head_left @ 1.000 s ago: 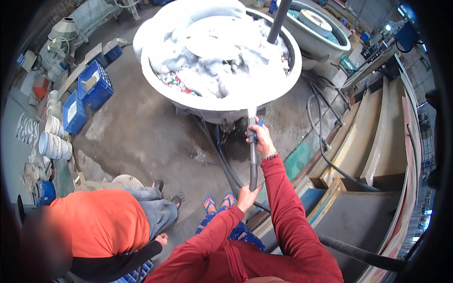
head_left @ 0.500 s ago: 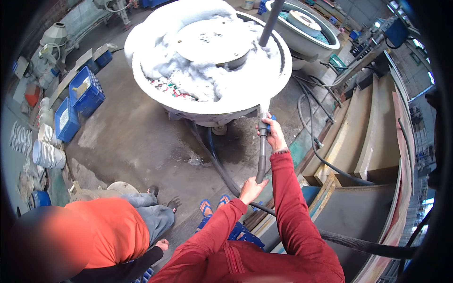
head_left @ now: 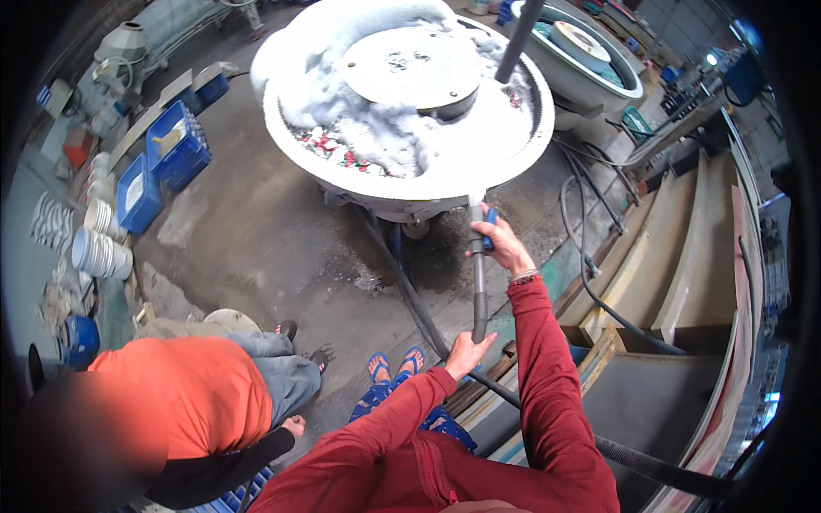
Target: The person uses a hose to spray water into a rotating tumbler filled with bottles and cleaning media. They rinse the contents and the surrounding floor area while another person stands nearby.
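My right hand (head_left: pixel 506 245) is wrapped round the upper end of a grey pipe wand, at its blue valve lever (head_left: pixel 489 226). Lower down, my left hand (head_left: pixel 466 354) grips the bent end of the same wand (head_left: pixel 480 282), where a dark hose joins it. A whitish jet leaves the wand's tip at the near rim of a big round tub (head_left: pixel 402 185). White foam (head_left: pixel 299 77) fills much of this tub around a round centre plate (head_left: pixel 410 67). Small red, green and white pieces (head_left: pixel 333 150) show through the foam at the near left.
A person in an orange shirt (head_left: pixel 184 393) is close on my left. Black hoses (head_left: pixel 410 299) cross the wet floor. Blue crates (head_left: pixel 178 150) and stacked white buckets (head_left: pixel 98 252) stand at left. Wooden-walled troughs (head_left: pixel 650 248) line the right; another tub (head_left: pixel 590 107) stands behind.
The scene has shifted slightly right in view. More of the coloured pieces show at the tub's near left. Both hands keep their hold on the wand.
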Tool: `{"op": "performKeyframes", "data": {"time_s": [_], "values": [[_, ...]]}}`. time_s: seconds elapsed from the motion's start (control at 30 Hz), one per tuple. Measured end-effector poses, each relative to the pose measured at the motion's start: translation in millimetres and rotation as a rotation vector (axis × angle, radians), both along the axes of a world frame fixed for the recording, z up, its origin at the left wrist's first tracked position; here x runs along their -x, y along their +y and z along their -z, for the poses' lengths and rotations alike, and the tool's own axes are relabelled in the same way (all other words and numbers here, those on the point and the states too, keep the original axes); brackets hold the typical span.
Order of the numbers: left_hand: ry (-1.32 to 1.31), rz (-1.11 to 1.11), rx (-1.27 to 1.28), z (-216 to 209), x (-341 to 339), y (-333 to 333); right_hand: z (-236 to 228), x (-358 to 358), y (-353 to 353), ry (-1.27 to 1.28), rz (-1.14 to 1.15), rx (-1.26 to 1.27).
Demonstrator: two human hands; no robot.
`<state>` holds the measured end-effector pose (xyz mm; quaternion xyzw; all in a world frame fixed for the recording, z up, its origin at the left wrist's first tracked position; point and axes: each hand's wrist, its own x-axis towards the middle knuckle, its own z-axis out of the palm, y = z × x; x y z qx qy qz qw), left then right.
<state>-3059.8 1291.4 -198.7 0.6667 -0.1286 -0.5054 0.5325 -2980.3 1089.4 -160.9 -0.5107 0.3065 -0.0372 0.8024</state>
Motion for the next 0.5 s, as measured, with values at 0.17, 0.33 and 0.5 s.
{"op": "performKeyframes", "data": {"time_s": [0.17, 0.33, 0.5], "values": [[0.043, -0.207, -0.008, 11.2, 2.5, 24.5, 20.8, -40.9, 55.3, -0.019, -0.038, 0.033], [-0.079, -0.17, -0.01, 8.9, -10.9, 37.0, 21.0, -49.3, 53.2, -0.021, 0.01, -0.03], [-0.21, -0.091, -0.039, -1.3, -24.4, 40.5, 20.9, -30.5, 38.0, 0.098, 0.256, -0.05]]}}
